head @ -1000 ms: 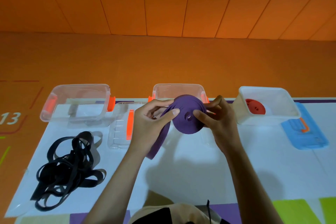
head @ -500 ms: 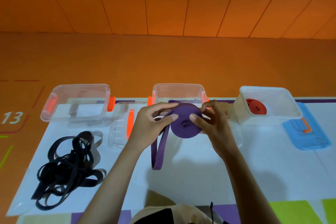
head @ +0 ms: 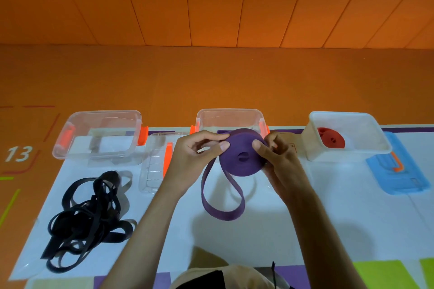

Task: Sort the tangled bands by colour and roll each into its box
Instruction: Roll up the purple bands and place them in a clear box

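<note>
As left hand (head: 190,159) pinches purple band (head: 234,149), painted "13" (head: 18,154).

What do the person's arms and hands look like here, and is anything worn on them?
The left hand and right hand are bare: no gloves, rings or watch show. The left forearm and right forearm are uncovered down to the picture's lower edge, no sleeve in view. Between them shows a beige garment with a black part.
</note>
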### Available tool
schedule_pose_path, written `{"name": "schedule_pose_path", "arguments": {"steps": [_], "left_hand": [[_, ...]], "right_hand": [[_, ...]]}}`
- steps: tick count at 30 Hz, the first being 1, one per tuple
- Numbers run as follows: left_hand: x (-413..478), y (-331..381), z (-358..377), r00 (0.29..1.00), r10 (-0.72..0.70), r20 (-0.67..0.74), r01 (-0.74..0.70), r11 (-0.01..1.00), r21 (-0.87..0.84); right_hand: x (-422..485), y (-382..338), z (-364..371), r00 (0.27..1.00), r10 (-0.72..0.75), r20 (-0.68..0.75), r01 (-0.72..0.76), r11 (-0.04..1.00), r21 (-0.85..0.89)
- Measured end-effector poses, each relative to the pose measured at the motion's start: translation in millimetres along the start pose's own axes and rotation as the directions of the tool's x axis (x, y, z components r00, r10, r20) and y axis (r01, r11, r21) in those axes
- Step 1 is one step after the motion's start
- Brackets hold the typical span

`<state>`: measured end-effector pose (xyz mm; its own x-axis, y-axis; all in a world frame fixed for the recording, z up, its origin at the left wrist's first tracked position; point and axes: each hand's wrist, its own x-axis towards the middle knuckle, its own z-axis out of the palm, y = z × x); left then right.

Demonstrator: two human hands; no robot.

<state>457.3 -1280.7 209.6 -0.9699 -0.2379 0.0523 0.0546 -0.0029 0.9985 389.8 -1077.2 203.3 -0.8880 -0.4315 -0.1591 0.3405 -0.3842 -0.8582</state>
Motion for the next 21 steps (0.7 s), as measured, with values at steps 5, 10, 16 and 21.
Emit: {"name": "schedule_pose_path", "arguments": {"steps": [5,10,16,21], "left_hand": [[-6.5,-1.9,7.1,0.998,0.018,-0.065,-0.019,1.000,-0.006],[-7.2,-6.0,17.9,0.995,0.041,-0.091,-0.036,0.998,0.057],[-6.0,-5.7,4.3,0.994,-0.088,0.072,0.088,0.996,0.002],[-4.0,-9.0,-8.2,0.998,-0.059,0.021,0.058,0.998,0.033]], "right_hand": [[-0.6,-2.7,-9.7,0.989,0.130,0.066,-0.126,0.990,-0.064],[3.5,-10.5,-15.4,0.994,-0.013,0.104,0.055,0.909,-0.414],[-0.2,0.8,-6.2,0.967,-0.254,0.009,0.239,0.894,-0.380],[1.0,-1.2,-6.7,0.979,-0.196,0.060,0.201,0.863,-0.463]]}}
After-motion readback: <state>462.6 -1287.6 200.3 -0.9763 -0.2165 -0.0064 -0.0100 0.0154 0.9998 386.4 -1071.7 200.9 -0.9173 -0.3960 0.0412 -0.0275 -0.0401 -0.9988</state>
